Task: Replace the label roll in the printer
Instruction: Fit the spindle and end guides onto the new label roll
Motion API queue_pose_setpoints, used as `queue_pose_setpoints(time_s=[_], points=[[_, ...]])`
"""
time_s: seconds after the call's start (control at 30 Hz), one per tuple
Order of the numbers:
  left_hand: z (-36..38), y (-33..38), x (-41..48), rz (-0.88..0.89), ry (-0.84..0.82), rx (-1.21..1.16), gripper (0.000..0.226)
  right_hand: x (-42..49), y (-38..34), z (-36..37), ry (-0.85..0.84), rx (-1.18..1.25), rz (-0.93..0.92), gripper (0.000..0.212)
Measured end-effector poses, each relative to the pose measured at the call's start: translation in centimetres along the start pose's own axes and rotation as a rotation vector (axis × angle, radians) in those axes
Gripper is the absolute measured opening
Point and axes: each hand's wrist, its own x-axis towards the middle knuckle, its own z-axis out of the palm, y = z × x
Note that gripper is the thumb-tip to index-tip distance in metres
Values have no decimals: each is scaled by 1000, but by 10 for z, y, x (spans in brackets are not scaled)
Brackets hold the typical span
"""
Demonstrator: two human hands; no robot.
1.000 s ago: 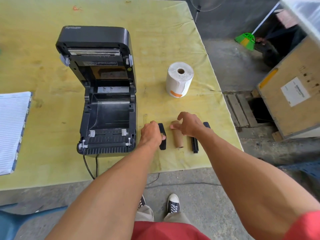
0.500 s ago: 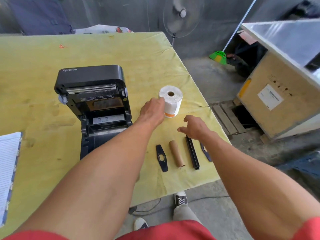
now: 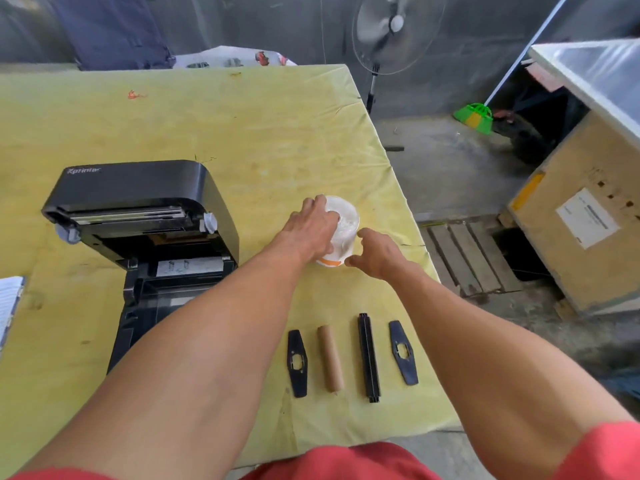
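A white label roll (image 3: 346, 225) stands upright on the yellow table (image 3: 242, 140), right of the black printer (image 3: 138, 216), whose lid is open. My left hand (image 3: 311, 230) wraps the roll's left side and top. My right hand (image 3: 375, 252) touches its lower right side with fingers spread. Nearer to me lie an empty cardboard core (image 3: 330, 358), a black spindle bar (image 3: 369, 358) and two flat black roll guides (image 3: 297, 358) (image 3: 403, 351). My left forearm hides the printer's front part.
A lined notebook (image 3: 8, 306) lies at the table's left edge. Off the table's right edge are a wooden crate (image 3: 588, 220), a pallet (image 3: 467, 254) and a green broom head (image 3: 474, 117). A standing fan (image 3: 394, 32) is behind the table.
Both hands left the small parts near the table's front edge and moved forward to the label roll. The left hand has closed around it and the right hand has reached its side. The camera tilted up.
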Motion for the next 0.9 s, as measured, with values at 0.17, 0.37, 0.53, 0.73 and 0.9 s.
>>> queue_pose_setpoints(time_s=[0.17,0.37,0.53,0.73,0.9], points=[[3,-3,17,-12,-59,-118,54,19,14,-5,-84,25,-32,56],[-1,4,21,-245,11,-437,51,25,13,-36,-144,321,-17,31],[4,1,16,-614,135,-935,63,18,9,-65,-112,570,7,28],[28,10,-6,-771,213,-1459,47,6,-11,-77,-37,507,-51,17],[40,9,-24,-785,218,-1666,43,-3,-27,-80,-16,360,-95,12]])
